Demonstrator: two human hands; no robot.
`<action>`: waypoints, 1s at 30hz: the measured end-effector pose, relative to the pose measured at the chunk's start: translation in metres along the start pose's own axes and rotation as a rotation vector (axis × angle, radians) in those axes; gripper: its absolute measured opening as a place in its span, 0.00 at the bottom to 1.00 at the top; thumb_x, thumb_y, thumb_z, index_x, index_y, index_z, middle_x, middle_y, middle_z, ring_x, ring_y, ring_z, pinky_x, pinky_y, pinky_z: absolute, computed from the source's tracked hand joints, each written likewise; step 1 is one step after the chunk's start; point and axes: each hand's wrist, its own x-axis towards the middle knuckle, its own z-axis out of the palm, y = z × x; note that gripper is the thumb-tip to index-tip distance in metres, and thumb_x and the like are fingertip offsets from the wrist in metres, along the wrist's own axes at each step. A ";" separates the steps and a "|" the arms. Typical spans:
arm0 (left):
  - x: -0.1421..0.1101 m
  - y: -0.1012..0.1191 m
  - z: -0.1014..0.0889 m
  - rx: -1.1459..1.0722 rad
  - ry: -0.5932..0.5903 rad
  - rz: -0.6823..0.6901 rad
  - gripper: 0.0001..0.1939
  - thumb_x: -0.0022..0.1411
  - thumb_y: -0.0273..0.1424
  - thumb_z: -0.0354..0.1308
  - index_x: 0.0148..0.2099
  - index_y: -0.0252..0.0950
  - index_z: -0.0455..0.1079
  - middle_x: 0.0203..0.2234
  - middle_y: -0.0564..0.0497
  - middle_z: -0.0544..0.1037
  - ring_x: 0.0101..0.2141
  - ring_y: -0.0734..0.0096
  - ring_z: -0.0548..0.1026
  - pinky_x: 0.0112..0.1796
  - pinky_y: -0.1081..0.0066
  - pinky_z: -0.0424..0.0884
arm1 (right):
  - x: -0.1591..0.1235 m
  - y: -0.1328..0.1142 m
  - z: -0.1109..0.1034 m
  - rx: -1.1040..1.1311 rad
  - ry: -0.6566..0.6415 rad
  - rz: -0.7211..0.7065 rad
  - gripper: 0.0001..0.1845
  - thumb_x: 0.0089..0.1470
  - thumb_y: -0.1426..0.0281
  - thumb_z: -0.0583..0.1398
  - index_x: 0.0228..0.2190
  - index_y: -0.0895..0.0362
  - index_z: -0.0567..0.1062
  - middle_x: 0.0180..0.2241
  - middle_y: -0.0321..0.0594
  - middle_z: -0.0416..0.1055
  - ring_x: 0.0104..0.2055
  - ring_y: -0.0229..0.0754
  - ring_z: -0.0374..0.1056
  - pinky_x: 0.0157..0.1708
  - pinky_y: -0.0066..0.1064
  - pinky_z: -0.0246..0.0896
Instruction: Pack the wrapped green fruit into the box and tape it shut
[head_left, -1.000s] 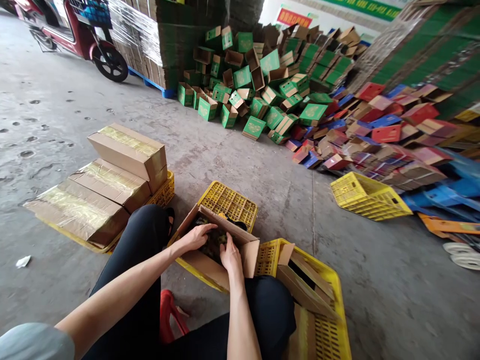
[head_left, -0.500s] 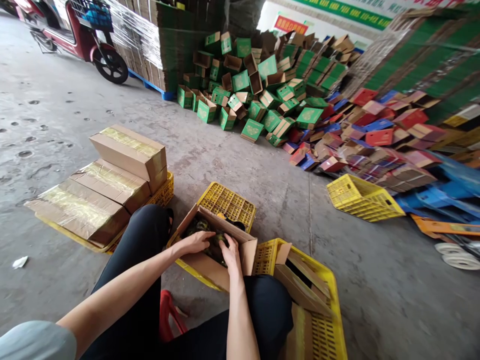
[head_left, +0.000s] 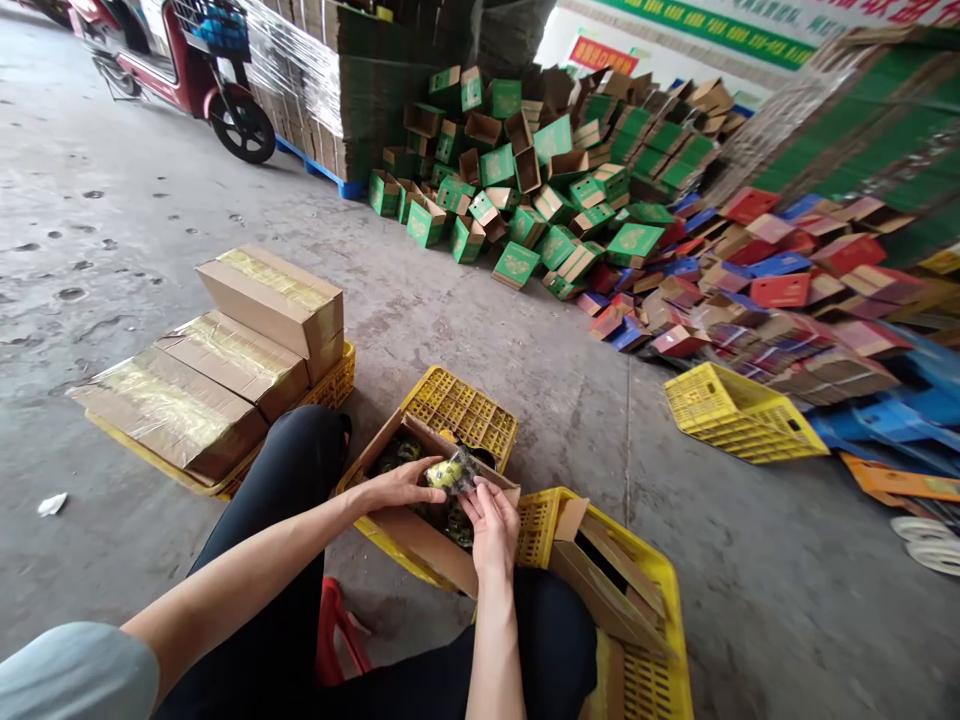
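Observation:
An open brown cardboard box (head_left: 420, 540) rests on a yellow crate (head_left: 461, 405) between my knees. It holds several small dark wrapped items. Just above the box both hands hold a small yellow-green packet (head_left: 447, 472) in clear wrap. My left hand (head_left: 397, 485) pinches its left end with fingers closed. On the right side, my right hand (head_left: 491, 525) grips the wrap with closed fingers.
Sealed taped cartons (head_left: 225, 365) lie on a yellow crate at my left. A yellow crate (head_left: 645, 640) with folded cardboard sits at my right, another crate (head_left: 739, 410) lies farther right. Green (head_left: 525, 180) and red-blue boxes (head_left: 757, 290) pile up behind. A scooter (head_left: 187, 70) stands far left.
Both hands were down inside the box among the items. They have risen with a yellow-green packet held between them above the box.

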 end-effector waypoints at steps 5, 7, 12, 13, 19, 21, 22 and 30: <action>-0.003 0.020 0.009 -0.281 -0.111 0.011 0.34 0.56 0.46 0.74 0.59 0.32 0.74 0.47 0.41 0.81 0.41 0.61 0.79 0.43 0.66 0.73 | -0.005 -0.010 0.004 0.018 0.010 -0.010 0.23 0.47 0.55 0.73 0.42 0.51 0.79 0.47 0.42 0.81 0.47 0.50 0.79 0.45 0.43 0.78; -0.004 0.023 0.010 -0.323 -0.112 0.005 0.36 0.58 0.46 0.73 0.62 0.34 0.72 0.49 0.42 0.80 0.41 0.63 0.79 0.42 0.68 0.73 | -0.004 -0.012 0.004 -0.033 -0.010 -0.022 0.27 0.49 0.54 0.72 0.49 0.49 0.78 0.53 0.43 0.80 0.52 0.52 0.77 0.46 0.42 0.78; -0.002 0.021 0.009 -0.248 -0.171 -0.003 0.38 0.58 0.45 0.73 0.66 0.35 0.71 0.46 0.43 0.81 0.41 0.63 0.78 0.39 0.71 0.72 | -0.001 -0.011 -0.004 -0.081 -0.117 -0.028 0.25 0.48 0.56 0.73 0.48 0.50 0.82 0.51 0.41 0.81 0.56 0.53 0.75 0.55 0.41 0.72; -0.002 0.020 0.009 -0.239 -0.195 -0.002 0.38 0.57 0.45 0.74 0.66 0.35 0.71 0.46 0.43 0.81 0.41 0.63 0.78 0.39 0.71 0.71 | -0.002 -0.011 -0.006 -0.081 -0.124 -0.023 0.24 0.49 0.56 0.73 0.47 0.50 0.82 0.50 0.41 0.82 0.54 0.53 0.76 0.54 0.41 0.72; -0.004 0.017 0.013 -0.303 -0.229 -0.059 0.41 0.53 0.40 0.77 0.67 0.40 0.70 0.50 0.44 0.79 0.45 0.61 0.77 0.41 0.69 0.75 | -0.008 -0.010 -0.014 -0.150 -0.077 -0.040 0.16 0.51 0.55 0.71 0.38 0.51 0.84 0.38 0.37 0.84 0.41 0.48 0.78 0.43 0.36 0.73; -0.004 0.016 0.014 -0.365 -0.194 -0.084 0.43 0.52 0.38 0.78 0.68 0.43 0.67 0.54 0.43 0.78 0.48 0.58 0.77 0.43 0.66 0.76 | -0.007 -0.009 -0.015 -0.157 -0.024 -0.067 0.17 0.50 0.54 0.71 0.38 0.52 0.84 0.37 0.38 0.83 0.40 0.47 0.78 0.41 0.35 0.72; -0.004 0.016 0.015 -0.392 -0.171 -0.093 0.44 0.52 0.38 0.78 0.68 0.43 0.67 0.54 0.42 0.77 0.49 0.57 0.77 0.44 0.65 0.76 | -0.007 -0.009 -0.015 -0.156 0.000 -0.076 0.18 0.49 0.54 0.71 0.38 0.52 0.83 0.37 0.38 0.83 0.39 0.47 0.77 0.40 0.35 0.72; -0.004 0.023 0.011 -0.395 0.011 -0.074 0.30 0.50 0.43 0.78 0.51 0.34 0.78 0.46 0.42 0.81 0.45 0.58 0.79 0.44 0.65 0.77 | -0.004 -0.009 -0.014 -0.162 -0.042 -0.105 0.22 0.49 0.55 0.71 0.44 0.50 0.81 0.47 0.41 0.82 0.51 0.51 0.76 0.52 0.40 0.71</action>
